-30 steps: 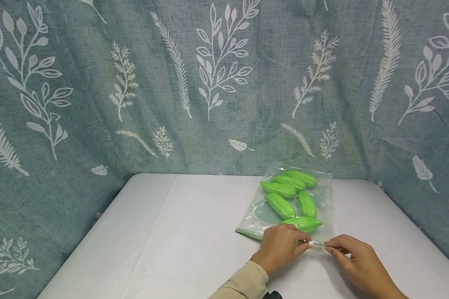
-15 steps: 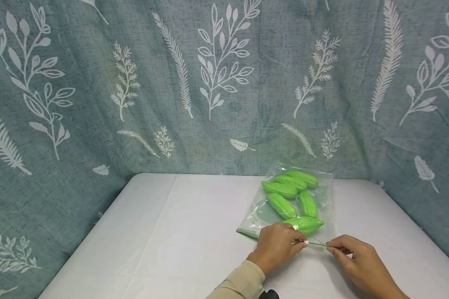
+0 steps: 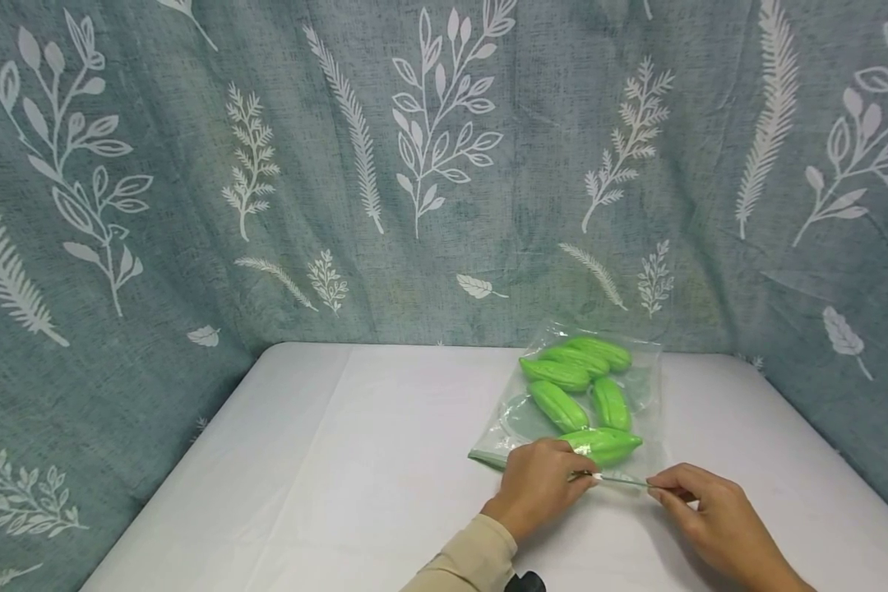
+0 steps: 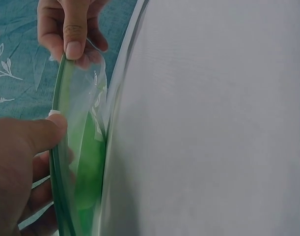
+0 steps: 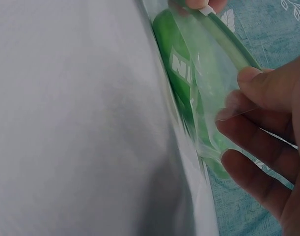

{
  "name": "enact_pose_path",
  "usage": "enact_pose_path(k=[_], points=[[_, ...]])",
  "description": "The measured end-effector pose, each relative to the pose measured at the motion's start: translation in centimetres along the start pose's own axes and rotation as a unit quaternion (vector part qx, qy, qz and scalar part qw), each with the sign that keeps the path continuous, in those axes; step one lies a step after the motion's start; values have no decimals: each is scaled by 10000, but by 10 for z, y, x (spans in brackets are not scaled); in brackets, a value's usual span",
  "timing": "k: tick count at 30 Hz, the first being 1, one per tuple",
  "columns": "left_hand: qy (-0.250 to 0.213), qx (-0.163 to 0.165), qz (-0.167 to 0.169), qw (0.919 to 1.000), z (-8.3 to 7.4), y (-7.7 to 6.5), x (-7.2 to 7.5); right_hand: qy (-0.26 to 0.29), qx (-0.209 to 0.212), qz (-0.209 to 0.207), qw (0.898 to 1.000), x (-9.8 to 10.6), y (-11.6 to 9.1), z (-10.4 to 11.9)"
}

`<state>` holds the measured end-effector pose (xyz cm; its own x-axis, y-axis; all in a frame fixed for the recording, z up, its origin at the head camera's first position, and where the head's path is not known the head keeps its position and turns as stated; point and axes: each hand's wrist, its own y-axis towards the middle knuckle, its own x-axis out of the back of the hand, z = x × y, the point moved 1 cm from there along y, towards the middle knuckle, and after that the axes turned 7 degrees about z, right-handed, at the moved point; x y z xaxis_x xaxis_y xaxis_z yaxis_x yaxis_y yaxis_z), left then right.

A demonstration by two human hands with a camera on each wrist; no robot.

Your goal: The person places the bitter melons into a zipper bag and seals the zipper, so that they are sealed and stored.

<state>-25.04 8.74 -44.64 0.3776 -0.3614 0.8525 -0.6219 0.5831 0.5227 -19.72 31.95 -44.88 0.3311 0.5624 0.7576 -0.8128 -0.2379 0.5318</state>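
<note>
A clear zip bag [image 3: 645, 390] with a green zip edge lies on the table's right half. Inside it are several bright green, ridged pods [image 3: 557, 405] with pointed ends, like toy vegetables. My left hand [image 3: 536, 485] pinches the zip edge at its white slider [image 4: 54, 112], thumb on top. At the near right corner, my right hand [image 3: 714, 514] pinches the end of the zip strip [image 5: 233, 42] between thumb and forefinger. Between the hands the strip is stretched straight and raised off the table. The left hand covers the middle of the zip edge in the head view.
A white cloth covers the table [image 3: 326, 460]. Blue-green curtain [image 3: 429, 271] with white leaf prints hangs behind and along both sides. A tan sleeve [image 3: 466, 559] and a black object [image 3: 525, 582] show at my left wrist.
My left hand has slid left along the zip edge with the slider, widening the gap between the hands. The right hand keeps its pinch on the corner, almost still.
</note>
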Motion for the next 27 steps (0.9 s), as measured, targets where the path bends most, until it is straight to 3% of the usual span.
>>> enact_pose_path(k=[21,27], points=[[-287,-38,230,9993,15,-4,-1,-1,84,-89,9999,0,0,-1],[-250,-108,278,9992,13,-2,-2,200,109,145,9996,-5,1,2]])
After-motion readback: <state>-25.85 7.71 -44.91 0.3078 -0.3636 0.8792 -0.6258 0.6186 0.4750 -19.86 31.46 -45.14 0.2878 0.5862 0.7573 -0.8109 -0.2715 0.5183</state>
